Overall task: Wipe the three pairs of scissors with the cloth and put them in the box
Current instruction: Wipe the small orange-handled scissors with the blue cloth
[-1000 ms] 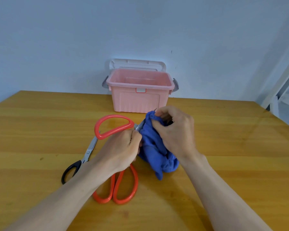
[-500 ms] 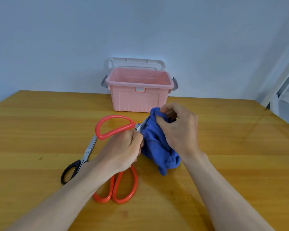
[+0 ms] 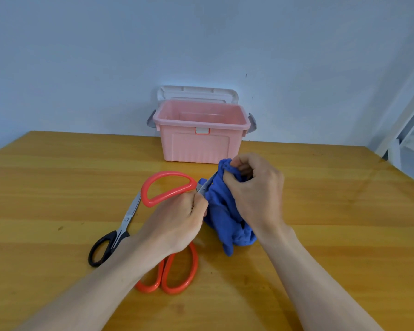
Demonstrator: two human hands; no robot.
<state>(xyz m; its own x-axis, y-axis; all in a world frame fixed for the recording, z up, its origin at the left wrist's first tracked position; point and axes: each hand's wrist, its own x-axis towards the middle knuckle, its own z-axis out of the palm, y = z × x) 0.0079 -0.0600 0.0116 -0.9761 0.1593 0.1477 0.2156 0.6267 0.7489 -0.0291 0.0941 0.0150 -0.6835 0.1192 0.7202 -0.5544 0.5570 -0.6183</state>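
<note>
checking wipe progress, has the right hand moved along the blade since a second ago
Yes. The right hand, gripping the cloth, has slid up and right along the blade, away from the left hand and nearer the box.

Left hand [image 3: 177, 225] grips red-handled scissors [image 3: 167, 187]; right hand [image 3: 256, 194] grips blue cloth [image 3: 222, 218].

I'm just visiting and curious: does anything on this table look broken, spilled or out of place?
Nothing stands out. The left hand holds the red-handled scissors while the right hand rubs the blue cloth over the blades. Two more pairs, black-handled and orange-handled, lie flat on the table. The pink box stands upright and open.
</note>
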